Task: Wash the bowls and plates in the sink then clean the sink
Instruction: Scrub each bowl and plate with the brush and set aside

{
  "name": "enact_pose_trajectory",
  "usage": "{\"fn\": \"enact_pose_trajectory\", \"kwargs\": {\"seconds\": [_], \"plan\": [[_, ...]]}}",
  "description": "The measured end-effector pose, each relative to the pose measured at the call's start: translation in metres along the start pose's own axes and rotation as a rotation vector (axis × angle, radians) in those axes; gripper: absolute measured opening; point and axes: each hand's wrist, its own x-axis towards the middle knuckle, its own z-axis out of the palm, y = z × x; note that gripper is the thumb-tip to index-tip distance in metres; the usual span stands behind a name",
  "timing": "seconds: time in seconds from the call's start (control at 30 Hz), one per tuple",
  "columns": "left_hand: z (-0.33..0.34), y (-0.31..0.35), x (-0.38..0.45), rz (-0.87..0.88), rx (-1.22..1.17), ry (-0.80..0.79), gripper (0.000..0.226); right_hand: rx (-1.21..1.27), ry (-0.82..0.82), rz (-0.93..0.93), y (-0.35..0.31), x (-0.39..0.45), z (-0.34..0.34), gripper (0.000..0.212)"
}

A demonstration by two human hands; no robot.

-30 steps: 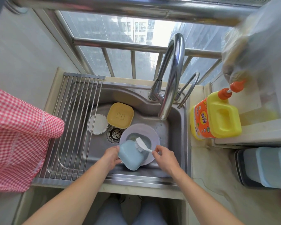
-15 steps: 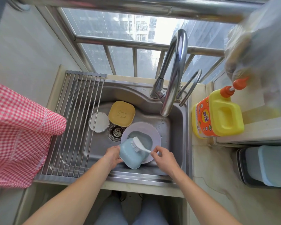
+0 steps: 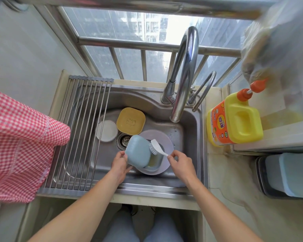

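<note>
Two bare forearms are being seen from above, with no sleeves, watch, rings or gloves being worn on them. The left hand (image 3: 120,165) and the right hand (image 3: 181,163) are uncovered, over the near side of the sink (image 3: 191,137), with fingernails being kept short and unpainted as far as can be told. Below the sink's front edge, two legs are being shown in light blue-grey trousers (image 3: 143,229), possibly denim. Footwear is hidden in shadow.

Blue bowl (image 3: 138,151) tipped bottom-up — brush (image 3: 156,146) now scrubs its right edge.
</note>
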Motion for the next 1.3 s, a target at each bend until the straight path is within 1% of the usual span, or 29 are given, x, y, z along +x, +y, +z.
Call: {"fn": "enact_pose_trajectory", "kwargs": {"seconds": [0.03,0.1,0.13,0.17,0.2,0.27,0.3,0.33,0.4,0.43,0.5,0.57,0.63,0.73,0.77,0.83,0.9,0.93,0.97,1.07,1.1,1.17,1.23,1.27,1.3], "plan": [[-0.003,0.0,-0.001,-0.001,0.072,-0.032,0.021,0.015,0.006,-0.006,-0.001,0.0,0.001,0.023],[-0.005,0.001,-0.003,-0.034,0.232,-0.126,0.037,0.032,-0.001,-0.018,-0.002,0.0,0.003,0.023],[-0.004,0.002,-0.004,-0.055,0.282,-0.172,0.044,0.036,-0.013,-0.028,-0.002,0.0,0.004,0.023],[-0.002,0.004,-0.004,-0.068,0.304,-0.2,0.047,0.04,-0.026,-0.04,-0.002,0.0,0.006,0.023],[0.001,0.006,-0.004,-0.066,0.301,-0.205,0.044,0.042,-0.038,-0.05,-0.002,0.0,0.007,0.024],[0.007,0.01,-0.002,-0.063,0.251,-0.192,0.029,0.049,-0.056,-0.065,0.0,-0.001,0.007,0.023],[0.008,0.011,0.0,-0.058,0.251,-0.218,0.026,0.064,-0.058,-0.071,0.001,-0.001,0.007,0.023],[0.008,0.013,0.001,-0.046,0.289,-0.27,0.028,0.085,-0.053,-0.075,0.003,-0.001,0.006,0.023],[0.005,0.016,0.005,-0.008,0.438,-0.361,0.037,0.125,-0.03,-0.081,0.005,0.001,0.002,0.024],[0.004,0.017,0.005,0.017,0.52,-0.363,0.041,0.143,-0.021,-0.091,0.005,0.002,0.0,0.024],[0.003,0.017,0.007,0.082,0.65,-0.314,0.045,0.189,-0.047,-0.126,0.001,0.005,-0.004,0.022],[0.003,0.016,0.006,0.161,0.779,-0.255,0.046,0.233,-0.113,-0.158,-0.007,0.008,-0.008,0.02],[0.003,0.016,0.004,0.202,0.857,-0.211,0.045,0.224,-0.119,-0.132,-0.015,0.013,-0.012,0.02],[0.002,0.016,0.003,0.233,0.858,-0.2,0.046,0.128,-0.012,0.011,-0.019,0.024,-0.016,0.022],[0.002,0.017,0.002,0.243,0.86,-0.197,0.046,0.095,0.006,0.033,-0.021,0.027,-0.018,0.023],[0.002,0.017,0.003,0.255,0.875,-0.183,0.045,0.088,-0.049,-0.009,-0.028,0.03,-0.02,0.023],[0.002,0.017,0.003,0.27,0.915,-0.174,0.043,0.116,-0.182,-0.089,-0.04,0.027,-0.021,0.024],[0.002,0.017,0.002,0.279,0.933,-0.174,0.042,0.112,-0.218,-0.11,-0.044,0.026,-0.022,0.024],[0.002,0.018,0.002,0.278,0.932,-0.175,0.041,0.094,-0.206,-0.111,-0.044,0.028,-0.022,0.024],[0.002,0.018,0.002,0.262,0.884,-0.184,0.04,-0.002,-0.035,-0.03,-0.038,0.035,-0.024,0.025],[0.002,0.017,0.004,0.244,0.859,-0.186,0.038,-0.002,-0.021,-0.029,-0.035,0.035,-0.023,0.025],[0.0,0.014,0.009,0.136,0.713,-0.211,0.037,0.018,-0.111,-0.106,-0.034,0.032,-0.017,0.024],[-0.002,0.01,0.01,-0.051,0.518,-0.247,0.041,-0.026,-0.217,-0.152,-0.031,0.024,-0.006,0.022],[-0.004,0.009,0.008,-0.125,0.467,-0.259,0.04,-0.043,-0.223,-0.134,-0.026,0.021,-0.001,0.021],[-0.005,0.007,0.007,-0.178,0.427,-0.264,0.039,-0.046,-0.19,-0.091,-0.018,0.019,0.005,0.022]]}}
